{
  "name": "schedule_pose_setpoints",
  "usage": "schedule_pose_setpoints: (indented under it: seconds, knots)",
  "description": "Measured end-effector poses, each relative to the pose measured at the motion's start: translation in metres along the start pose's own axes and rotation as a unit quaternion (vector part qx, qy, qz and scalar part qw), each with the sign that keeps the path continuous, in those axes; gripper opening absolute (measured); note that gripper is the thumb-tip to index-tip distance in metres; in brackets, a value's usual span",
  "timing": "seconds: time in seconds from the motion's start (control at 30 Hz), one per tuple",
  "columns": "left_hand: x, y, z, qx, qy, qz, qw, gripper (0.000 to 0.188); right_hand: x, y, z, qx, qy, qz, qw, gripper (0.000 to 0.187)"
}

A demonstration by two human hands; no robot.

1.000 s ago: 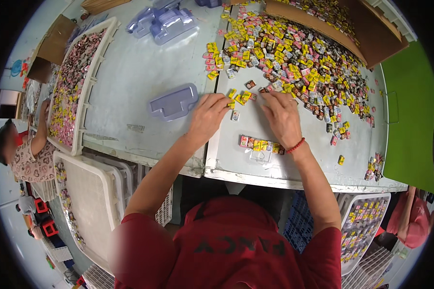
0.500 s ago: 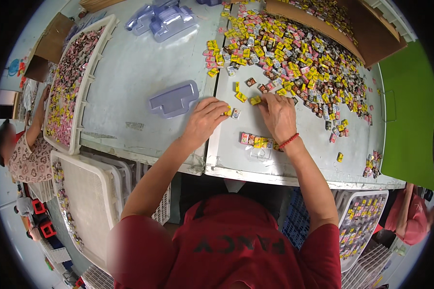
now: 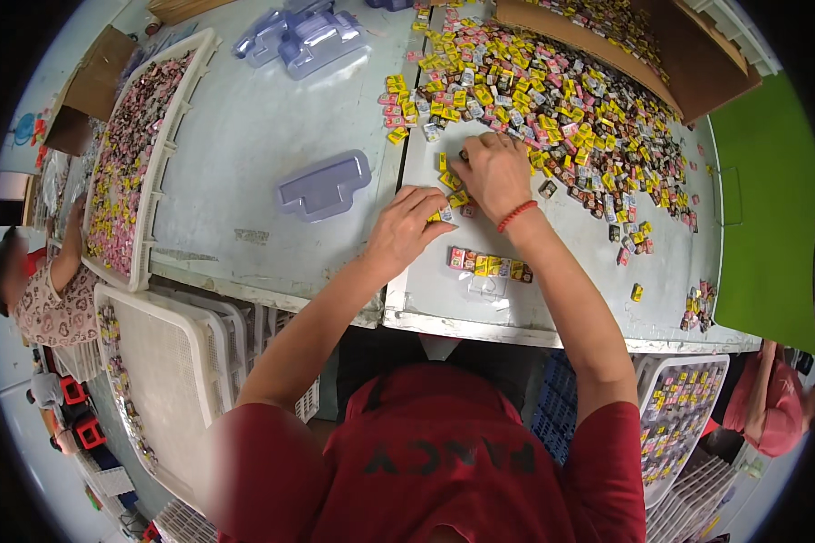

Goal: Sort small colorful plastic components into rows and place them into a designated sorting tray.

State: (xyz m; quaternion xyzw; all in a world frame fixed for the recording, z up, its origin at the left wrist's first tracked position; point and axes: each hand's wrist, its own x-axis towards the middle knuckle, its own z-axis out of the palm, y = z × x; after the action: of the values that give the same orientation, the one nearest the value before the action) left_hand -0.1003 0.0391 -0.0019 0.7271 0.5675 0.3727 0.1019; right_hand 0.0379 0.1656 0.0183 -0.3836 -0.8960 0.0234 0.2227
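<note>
My left hand (image 3: pixel 407 228) is closed at the table's front part, thumb and fingers around a small yellow box and a small white box (image 3: pixel 446 214). To its right my right hand (image 3: pixel 498 174) bends over the tabletop, fingertips closed on a small dark brown box (image 3: pixel 464 155) that they mostly cover. A few yellow boxes (image 3: pixel 449 181) lie between the hands, and a brown-and-pink one (image 3: pixel 468 210) sits under my right palm. Nearer to me stands a row of small boxes (image 3: pixel 493 266) in pink, brown, yellow and white, with a clear plastic piece (image 3: pixel 487 288) below it.
A large heap of mixed small boxes (image 3: pixel 570 118) spreads from a cardboard box (image 3: pixel 598 50). A purple-tinted plastic tray (image 3: pixel 324 185) lies left, more trays (image 3: pixel 321 45) behind it. White crates (image 3: pixel 158 199) stand left; co-workers (image 3: pixel 54 299) are at both sides.
My right hand has moved left and away from me, onto the brown box. My left hand has shifted slightly right and nearer, now with the white box against the yellow one.
</note>
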Motion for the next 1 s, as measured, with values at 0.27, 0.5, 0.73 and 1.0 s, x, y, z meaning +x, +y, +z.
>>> schedule_pose_setpoints:
  seconds: [0.27, 0.5, 0.73, 1.0]
  knots:
    - [0.000, -0.003, 0.008, -0.003, 0.010, 0.022, 1.000, 0.028, 0.004, 0.010, 0.009, -0.087, -0.001, 0.022, 0.996, 0.015]
    - [0.001, -0.006, 0.012, -0.060, -0.031, 0.021, 0.998, 0.024, -0.028, 0.022, -0.028, 0.037, 0.017, -0.051, 0.998, 0.014]
    - [0.014, -0.001, 0.008, -0.045, -0.054, 0.024, 0.997, 0.031, -0.073, 0.020, -0.043, 0.191, -0.111, 0.023, 0.975, 0.020]
    - [0.021, 0.001, 0.006, -0.044, -0.111, 0.015, 0.993, 0.037, -0.084, 0.011, -0.032, 0.180, -0.042, 0.021, 0.983, 0.031]
